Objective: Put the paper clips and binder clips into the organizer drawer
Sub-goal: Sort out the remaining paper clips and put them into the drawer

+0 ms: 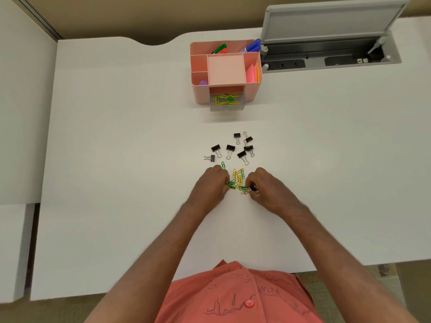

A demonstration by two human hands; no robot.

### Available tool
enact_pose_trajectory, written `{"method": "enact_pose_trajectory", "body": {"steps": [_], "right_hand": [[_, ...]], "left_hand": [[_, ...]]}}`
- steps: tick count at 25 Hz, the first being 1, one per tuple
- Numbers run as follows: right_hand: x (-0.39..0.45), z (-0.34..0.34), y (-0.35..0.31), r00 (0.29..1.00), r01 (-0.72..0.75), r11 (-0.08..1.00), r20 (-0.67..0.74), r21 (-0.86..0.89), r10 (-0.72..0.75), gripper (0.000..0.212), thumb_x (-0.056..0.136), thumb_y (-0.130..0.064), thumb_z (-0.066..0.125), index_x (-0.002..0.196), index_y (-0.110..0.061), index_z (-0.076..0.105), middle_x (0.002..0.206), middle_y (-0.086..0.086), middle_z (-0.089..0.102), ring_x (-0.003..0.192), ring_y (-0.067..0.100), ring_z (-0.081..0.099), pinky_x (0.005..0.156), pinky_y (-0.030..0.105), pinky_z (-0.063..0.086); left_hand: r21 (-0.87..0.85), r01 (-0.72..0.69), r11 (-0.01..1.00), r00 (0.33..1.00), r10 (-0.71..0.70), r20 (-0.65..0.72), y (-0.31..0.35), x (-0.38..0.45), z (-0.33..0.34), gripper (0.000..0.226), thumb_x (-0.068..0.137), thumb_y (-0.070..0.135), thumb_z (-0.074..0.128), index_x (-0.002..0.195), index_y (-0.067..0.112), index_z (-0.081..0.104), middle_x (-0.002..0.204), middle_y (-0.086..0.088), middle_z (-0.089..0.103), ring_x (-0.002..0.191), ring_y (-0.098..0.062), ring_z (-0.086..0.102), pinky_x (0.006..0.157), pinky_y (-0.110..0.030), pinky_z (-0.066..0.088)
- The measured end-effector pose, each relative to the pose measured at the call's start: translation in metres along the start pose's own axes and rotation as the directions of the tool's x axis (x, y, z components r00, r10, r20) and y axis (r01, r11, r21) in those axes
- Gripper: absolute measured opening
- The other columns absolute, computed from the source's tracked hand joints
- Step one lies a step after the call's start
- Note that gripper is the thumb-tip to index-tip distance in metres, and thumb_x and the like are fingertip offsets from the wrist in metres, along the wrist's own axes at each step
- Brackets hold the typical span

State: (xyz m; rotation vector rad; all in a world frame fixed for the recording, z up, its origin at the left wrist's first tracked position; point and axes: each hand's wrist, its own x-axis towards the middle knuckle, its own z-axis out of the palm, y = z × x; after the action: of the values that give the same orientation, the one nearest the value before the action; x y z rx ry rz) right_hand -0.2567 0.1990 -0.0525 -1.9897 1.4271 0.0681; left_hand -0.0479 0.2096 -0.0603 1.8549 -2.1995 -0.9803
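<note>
Gathering step: left hand point(213, 183) pinches green paper clips point(231, 184), loose pile of paper clips point(238, 177) between hands, right hand point(265, 187) curled on clips beside it; next, presumably carry them to the open organizer drawer point(227, 104) beyond the binder clips point(233, 149).

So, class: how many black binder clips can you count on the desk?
7 or 8, in a cluster beyond the hands: far left, top, top right, and an overlapping clump that may be two. The right hand may hide another.
</note>
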Motion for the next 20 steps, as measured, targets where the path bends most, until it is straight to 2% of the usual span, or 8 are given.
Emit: {"method": "enact_pose_trajectory", "body": {"steps": [3,7,11,15,18,20], "right_hand": [[0.000,-0.002,-0.003,1.000,0.007,1.000,-0.019,-0.008,-0.008,0.017,0.086,-0.014,0.065,0.096,-0.024,0.057,0.097,-0.006,0.047,0.078,0.015,0.050,0.065,0.032,0.047],[0.006,-0.011,-0.002,0.999,-0.042,0.993,-0.018,0.114,0.045,0.015,0.086,-0.010,0.062,0.092,-0.024,0.062,0.095,-0.006,0.050,0.078,0.015,0.056,0.070,0.033,0.051],[0.029,-0.033,0.001,0.980,-0.115,0.949,-0.124,0.293,0.157,0.014,0.088,-0.010,0.065,0.092,-0.023,0.069,0.098,-0.003,0.056,0.082,0.008,0.060,0.069,0.014,0.044],[0.063,-0.046,0.006,0.917,-0.170,0.893,-0.265,0.416,0.298,0.010,0.094,-0.014,0.065,0.094,-0.024,0.067,0.107,0.000,0.061,0.086,0.012,0.064,0.066,0.011,0.041],[0.075,-0.044,0.009,0.898,-0.183,0.862,-0.275,0.473,0.342,0.016,0.096,-0.011,0.061,0.098,-0.026,0.065,0.112,0.000,0.061,0.095,0.012,0.066,0.065,0.005,0.041],[0.068,-0.043,0.006,0.891,-0.162,0.849,-0.296,0.503,0.345,0.019,0.095,-0.009,0.060,0.101,-0.025,0.065,0.112,-0.001,0.059,0.095,0.010,0.065,0.070,0.005,0.044]], "left_hand": [[-0.009,-0.007,1.000,1.000,0.007,-0.005,-0.001,-0.001,-0.001,0.011,0.094,0.018,0.068,0.104,0.015,0.066,0.104,-0.002,0.060,0.098,-0.019,0.053,0.078,-0.030,0.045],[-0.080,0.051,0.996,0.999,-0.051,-0.001,-0.004,0.001,-0.004,0.008,0.093,0.017,0.068,0.100,0.018,0.071,0.099,0.001,0.063,0.093,-0.017,0.056,0.073,-0.027,0.040],[-0.220,0.133,0.966,0.991,-0.133,0.012,-0.007,0.003,-0.006,0.007,0.090,0.018,0.072,0.096,0.020,0.075,0.095,0.005,0.067,0.087,-0.014,0.058,0.075,-0.029,0.046],[-0.284,0.193,0.939,0.981,-0.195,0.022,-0.007,0.004,-0.005,0.007,0.089,0.019,0.074,0.095,0.022,0.076,0.088,0.010,0.067,0.081,-0.011,0.056,0.069,-0.026,0.040],[-0.305,0.221,0.926,0.974,-0.223,0.029,-0.005,0.003,-0.006,0.009,0.088,0.018,0.074,0.094,0.024,0.076,0.083,0.010,0.065,0.078,-0.010,0.055,0.066,-0.024,0.037],[-0.316,0.233,0.920,0.971,-0.235,0.031,-0.005,0.003,-0.006,0.010,0.088,0.017,0.074,0.095,0.024,0.077,0.082,0.010,0.065,0.076,-0.009,0.054,0.065,-0.024,0.037]]}}
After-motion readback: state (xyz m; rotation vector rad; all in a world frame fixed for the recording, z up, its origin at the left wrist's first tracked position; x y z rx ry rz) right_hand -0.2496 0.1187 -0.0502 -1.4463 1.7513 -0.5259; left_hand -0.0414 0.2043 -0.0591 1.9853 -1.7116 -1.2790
